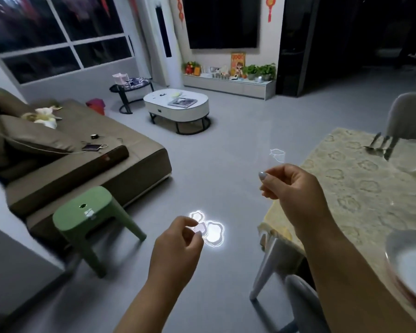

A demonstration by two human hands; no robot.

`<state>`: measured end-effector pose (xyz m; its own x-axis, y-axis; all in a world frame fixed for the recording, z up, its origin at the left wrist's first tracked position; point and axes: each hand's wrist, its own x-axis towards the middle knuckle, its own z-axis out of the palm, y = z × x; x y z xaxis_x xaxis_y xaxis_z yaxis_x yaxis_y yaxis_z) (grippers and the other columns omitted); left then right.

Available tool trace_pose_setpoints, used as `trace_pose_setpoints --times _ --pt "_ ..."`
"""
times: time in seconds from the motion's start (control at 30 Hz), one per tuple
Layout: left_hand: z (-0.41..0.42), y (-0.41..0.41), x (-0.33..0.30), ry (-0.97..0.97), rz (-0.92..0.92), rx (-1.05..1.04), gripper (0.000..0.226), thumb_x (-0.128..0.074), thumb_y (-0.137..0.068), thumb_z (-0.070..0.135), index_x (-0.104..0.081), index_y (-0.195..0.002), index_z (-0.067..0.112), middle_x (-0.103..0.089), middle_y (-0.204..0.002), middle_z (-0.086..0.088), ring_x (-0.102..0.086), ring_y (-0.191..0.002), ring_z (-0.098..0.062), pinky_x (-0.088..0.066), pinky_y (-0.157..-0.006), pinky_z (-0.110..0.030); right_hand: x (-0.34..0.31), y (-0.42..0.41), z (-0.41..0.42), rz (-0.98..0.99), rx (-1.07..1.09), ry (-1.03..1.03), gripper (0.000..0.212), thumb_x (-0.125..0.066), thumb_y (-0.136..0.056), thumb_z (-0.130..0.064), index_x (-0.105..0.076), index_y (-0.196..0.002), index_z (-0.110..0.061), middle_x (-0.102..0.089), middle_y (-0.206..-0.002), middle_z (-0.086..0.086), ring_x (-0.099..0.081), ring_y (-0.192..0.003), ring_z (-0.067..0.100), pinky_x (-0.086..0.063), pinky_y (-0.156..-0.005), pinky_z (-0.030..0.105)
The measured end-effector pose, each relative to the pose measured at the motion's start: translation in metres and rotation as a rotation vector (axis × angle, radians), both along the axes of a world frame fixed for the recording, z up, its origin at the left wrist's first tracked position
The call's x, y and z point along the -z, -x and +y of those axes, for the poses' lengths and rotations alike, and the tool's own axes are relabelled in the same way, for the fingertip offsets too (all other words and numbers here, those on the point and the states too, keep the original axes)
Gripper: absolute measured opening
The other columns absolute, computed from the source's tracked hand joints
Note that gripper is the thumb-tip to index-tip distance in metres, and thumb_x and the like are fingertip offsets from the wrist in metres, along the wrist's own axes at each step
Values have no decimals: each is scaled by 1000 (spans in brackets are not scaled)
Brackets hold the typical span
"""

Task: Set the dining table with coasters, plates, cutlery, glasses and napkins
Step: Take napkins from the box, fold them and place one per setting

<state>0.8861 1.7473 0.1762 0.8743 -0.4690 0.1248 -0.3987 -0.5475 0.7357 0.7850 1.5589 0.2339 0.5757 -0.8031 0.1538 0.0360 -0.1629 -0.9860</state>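
The clear, cloud-shaped coasters (208, 230) are in your left hand (178, 246), pinched as a small fan over the floor, beside the table (351, 188). Your right hand (291, 188) pinches what looks like one more coaster (277, 155), nearly invisible but for its bright outline. You seem to be on the coaster step; next, lay each flat on the patterned cloth by the stacked plates (408, 265). Cutlery (380, 146) lies at the far end.

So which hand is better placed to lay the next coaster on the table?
The right hand: it pinches one clear coaster just beside the table edge. The left hand holds the other coasters farther out, over the floor.
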Motion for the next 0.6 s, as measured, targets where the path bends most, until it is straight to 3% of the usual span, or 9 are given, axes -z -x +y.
trace_pose_setpoints --times 0.13,0.4,0.6 --pt "-23 -75 2 -9 -8 -19 11 -63 -86 23 -59 -92 32 -62 -64 9 -59 -65 -7 -44 -58 -22 2 -72 -21 -10 -11 7 7 -69 -84 -20 -66 -78 -17 -69 -69 0 -66 -64 13 -56 -72 32" --pt "-101 -215 -17 -33 -53 55 9 -62 -85 24 -60 -92 30 -62 -66 7 -60 -68 -13 -52 -67 -36 1 -202 -90 -20 39 -34 8 -69 -84 -21 -67 -80 -15 -67 -69 1 -63 -63 12 -53 -72 34" --pt "-166 -295 -26 -8 -22 131 10 -61 -87 24 -62 -95 28 -61 -65 10 -59 -64 -7 -50 -65 -31 -1 -260 -140 -22 123 -18 8 -67 -86 -20 -66 -80 -15 -66 -69 -1 -61 -59 6 -51 -65 23"
